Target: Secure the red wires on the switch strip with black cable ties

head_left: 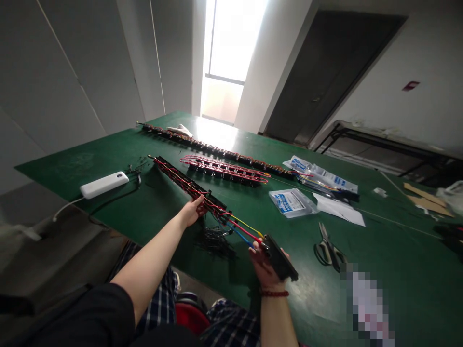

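My left hand (pixel 192 210) grips the near end of a long black strip with red wiring (pixel 181 180) that lies on the green table (pixel 126 159). My right hand (pixel 265 267) holds a small black box (pixel 280 258) at the table's near edge. Red, yellow and blue wires (pixel 244 230) run from the strip to the box. A loose pile of black cable ties (pixel 215 238) lies between my hands.
Two more wired strips (pixel 224 168) lie farther back. A white power bank (pixel 104 184) with a cable sits at the left. Plastic bags (pixel 292 201) and white paper (pixel 340 209) lie at the right, scissors (pixel 327 248) near the front. Benches stand beyond the table.
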A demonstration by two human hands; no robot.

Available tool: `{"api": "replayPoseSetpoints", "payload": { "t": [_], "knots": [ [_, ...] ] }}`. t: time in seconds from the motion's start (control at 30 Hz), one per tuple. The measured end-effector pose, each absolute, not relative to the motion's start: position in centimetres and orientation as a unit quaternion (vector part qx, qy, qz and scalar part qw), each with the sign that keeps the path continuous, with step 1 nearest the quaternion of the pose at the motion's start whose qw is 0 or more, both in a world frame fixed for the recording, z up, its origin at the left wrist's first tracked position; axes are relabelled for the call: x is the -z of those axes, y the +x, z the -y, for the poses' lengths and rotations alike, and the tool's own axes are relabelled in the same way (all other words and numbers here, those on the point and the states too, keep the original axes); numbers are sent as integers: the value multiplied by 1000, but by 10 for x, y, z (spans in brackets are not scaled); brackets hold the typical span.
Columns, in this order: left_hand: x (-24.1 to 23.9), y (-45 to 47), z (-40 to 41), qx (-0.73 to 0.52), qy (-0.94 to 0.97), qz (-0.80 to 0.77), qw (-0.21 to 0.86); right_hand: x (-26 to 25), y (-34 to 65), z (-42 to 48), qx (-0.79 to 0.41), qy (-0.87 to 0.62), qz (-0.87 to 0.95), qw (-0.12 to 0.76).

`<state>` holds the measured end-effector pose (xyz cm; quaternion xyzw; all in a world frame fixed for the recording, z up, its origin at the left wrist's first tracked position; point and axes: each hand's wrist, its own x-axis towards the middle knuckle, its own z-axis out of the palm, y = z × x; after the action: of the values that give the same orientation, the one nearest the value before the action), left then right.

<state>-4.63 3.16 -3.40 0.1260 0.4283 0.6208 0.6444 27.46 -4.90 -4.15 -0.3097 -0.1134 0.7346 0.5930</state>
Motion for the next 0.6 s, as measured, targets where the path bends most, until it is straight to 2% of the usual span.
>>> {"api": "replayPoseSetpoints", "payload": {
  "t": [0.17,0.33,0.6],
  "knots": [
    [32,-22,-38,-592,116,-517,608,36,268,48,-694,-264,118,659],
    [30,6,-40,-564,101,-565,594,24,272,44,-685,-213,41,696],
    [30,13,-47,-532,97,-576,613,40,279,39,-654,-263,19,709]
  ]
}}
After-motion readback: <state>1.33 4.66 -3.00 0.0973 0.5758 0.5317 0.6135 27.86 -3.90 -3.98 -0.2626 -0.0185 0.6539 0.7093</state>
